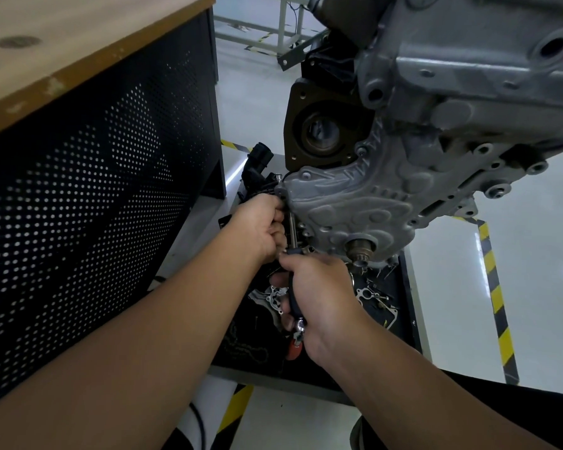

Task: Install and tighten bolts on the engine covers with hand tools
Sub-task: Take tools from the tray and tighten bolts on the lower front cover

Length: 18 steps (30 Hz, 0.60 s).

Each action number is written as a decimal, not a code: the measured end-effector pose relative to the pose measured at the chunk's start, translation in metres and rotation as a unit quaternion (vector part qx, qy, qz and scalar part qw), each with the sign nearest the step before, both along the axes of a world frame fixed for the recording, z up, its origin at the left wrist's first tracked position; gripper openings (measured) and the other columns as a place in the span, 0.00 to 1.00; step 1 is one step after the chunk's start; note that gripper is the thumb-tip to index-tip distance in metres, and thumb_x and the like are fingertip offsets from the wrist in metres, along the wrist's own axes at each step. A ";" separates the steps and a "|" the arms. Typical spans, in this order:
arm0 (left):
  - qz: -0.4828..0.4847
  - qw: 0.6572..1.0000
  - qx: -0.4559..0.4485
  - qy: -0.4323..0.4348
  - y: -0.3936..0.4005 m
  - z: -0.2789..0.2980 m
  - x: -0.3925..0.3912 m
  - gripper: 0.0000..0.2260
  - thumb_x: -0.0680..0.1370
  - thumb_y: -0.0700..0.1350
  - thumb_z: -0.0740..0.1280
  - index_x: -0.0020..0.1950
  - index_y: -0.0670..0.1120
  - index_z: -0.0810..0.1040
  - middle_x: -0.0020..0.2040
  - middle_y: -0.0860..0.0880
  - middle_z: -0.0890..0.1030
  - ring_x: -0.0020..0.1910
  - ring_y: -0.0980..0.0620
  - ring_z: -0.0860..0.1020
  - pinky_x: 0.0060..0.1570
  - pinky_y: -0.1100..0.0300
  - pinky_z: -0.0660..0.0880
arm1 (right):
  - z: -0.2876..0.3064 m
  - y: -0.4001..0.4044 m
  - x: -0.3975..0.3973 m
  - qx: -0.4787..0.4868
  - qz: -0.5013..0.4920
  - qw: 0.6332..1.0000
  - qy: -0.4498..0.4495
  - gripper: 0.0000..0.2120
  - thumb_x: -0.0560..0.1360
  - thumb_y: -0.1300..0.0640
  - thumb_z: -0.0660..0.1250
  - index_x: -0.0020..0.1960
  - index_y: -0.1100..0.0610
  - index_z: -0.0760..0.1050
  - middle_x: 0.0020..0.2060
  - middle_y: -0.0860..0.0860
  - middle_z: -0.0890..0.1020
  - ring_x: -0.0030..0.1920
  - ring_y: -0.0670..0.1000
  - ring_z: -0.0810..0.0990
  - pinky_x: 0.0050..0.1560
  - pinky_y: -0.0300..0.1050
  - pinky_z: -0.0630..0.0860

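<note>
Cast grey timing cover (pixel 348 203), rigid and heavy, sits on the engine's lower left edge. Left hand (pixel 260 227) curled steadying the extension bar (pixel 292 228); right hand (pixel 319 293) grips the ratchet handle (pixel 294 303), steel, stiff, slippery.

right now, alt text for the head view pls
Two bare hands work a ratchet at the left edge of a grey engine cover: the right hand grips its handle, the left hand steadies the extension bar. Loose parts lie in a black tray below.
</note>
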<state>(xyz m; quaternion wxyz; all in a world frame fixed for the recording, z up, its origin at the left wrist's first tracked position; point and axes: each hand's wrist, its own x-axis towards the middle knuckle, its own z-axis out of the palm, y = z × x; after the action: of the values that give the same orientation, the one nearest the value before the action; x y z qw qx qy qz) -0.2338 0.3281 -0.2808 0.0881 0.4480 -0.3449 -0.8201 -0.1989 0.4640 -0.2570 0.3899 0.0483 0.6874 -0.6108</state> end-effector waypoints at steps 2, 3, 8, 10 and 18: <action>0.000 1.000 0.007 -0.001 0.000 -0.001 -0.001 0.16 0.82 0.39 0.60 0.35 0.49 0.67 0.22 0.56 0.62 0.15 0.58 0.54 0.15 0.67 0.51 | -0.001 0.002 -0.001 0.001 -0.002 1.000 0.002 0.03 0.80 0.59 0.68 0.51 0.58 0.79 0.33 0.54 0.82 0.20 0.47 0.68 0.23 0.37 0.62; -0.003 1.000 0.008 -0.003 0.000 -0.001 -0.001 0.17 0.82 0.39 0.60 0.34 0.49 0.67 0.22 0.56 0.62 0.15 0.58 0.53 0.15 0.67 0.51 | -0.001 0.003 -0.001 0.002 -0.003 1.000 0.001 0.02 0.80 0.59 0.68 0.50 0.58 0.78 0.33 0.54 0.82 0.20 0.47 0.68 0.23 0.37 0.63; -0.011 1.000 0.000 -0.015 0.002 0.000 -0.001 0.18 0.81 0.39 0.63 0.32 0.49 0.66 0.23 0.55 0.61 0.16 0.58 0.53 0.15 0.67 0.52 | 0.000 0.003 -0.001 0.006 0.000 1.000 0.003 0.02 0.80 0.59 0.68 0.50 0.57 0.78 0.34 0.54 0.82 0.20 0.47 0.69 0.22 0.37 0.64; -0.010 1.000 -0.008 -0.021 0.002 0.000 -0.001 0.18 0.81 0.39 0.63 0.33 0.49 0.66 0.24 0.55 0.61 0.16 0.57 0.53 0.15 0.68 0.52 | 0.000 0.001 0.000 0.007 0.000 1.000 0.005 0.02 0.80 0.59 0.68 0.50 0.57 0.79 0.34 0.54 0.82 0.20 0.47 0.69 0.22 0.37 0.63; -0.022 0.999 -0.018 -0.027 0.002 0.001 -0.002 0.16 0.80 0.41 0.61 0.32 0.49 0.68 0.24 0.54 0.65 0.17 0.57 0.54 0.18 0.69 0.51 | 0.002 0.002 0.001 0.004 0.001 1.000 0.006 0.03 0.80 0.59 0.68 0.50 0.58 0.79 0.34 0.54 0.82 0.20 0.47 0.68 0.22 0.37 0.62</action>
<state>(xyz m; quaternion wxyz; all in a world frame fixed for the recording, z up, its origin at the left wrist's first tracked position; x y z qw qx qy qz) -0.2359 0.3298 -0.2794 0.0685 0.4606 -0.3721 -0.8029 -0.1979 0.4656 -0.2553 0.3862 0.0457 0.6921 -0.6081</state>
